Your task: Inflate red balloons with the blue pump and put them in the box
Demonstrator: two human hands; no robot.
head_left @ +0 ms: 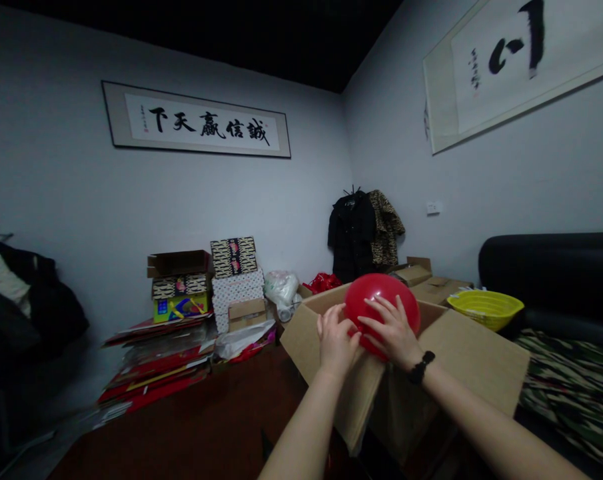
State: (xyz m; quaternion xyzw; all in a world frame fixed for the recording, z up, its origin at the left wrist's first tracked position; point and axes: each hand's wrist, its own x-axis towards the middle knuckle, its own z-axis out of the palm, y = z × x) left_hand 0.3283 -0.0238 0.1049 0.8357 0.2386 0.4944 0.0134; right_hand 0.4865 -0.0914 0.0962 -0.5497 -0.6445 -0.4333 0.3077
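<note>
A red inflated balloon (381, 300) sits between both my hands above an open cardboard box (476, 360). My right hand (394, 333) lies flat over the balloon's front with fingers spread; a dark bead bracelet (421, 367) circles that wrist. My left hand (335, 340) grips the balloon's lower left side, near the box's left flap. The balloon's underside and the inside of the box are hidden.
A dark red table (206, 427) carries stacked red papers (156, 367) and patterned boxes (231, 280) at the left. A yellow basket (484, 308) and black sofa (551, 273) stand at the right. Coats (364, 233) hang in the corner.
</note>
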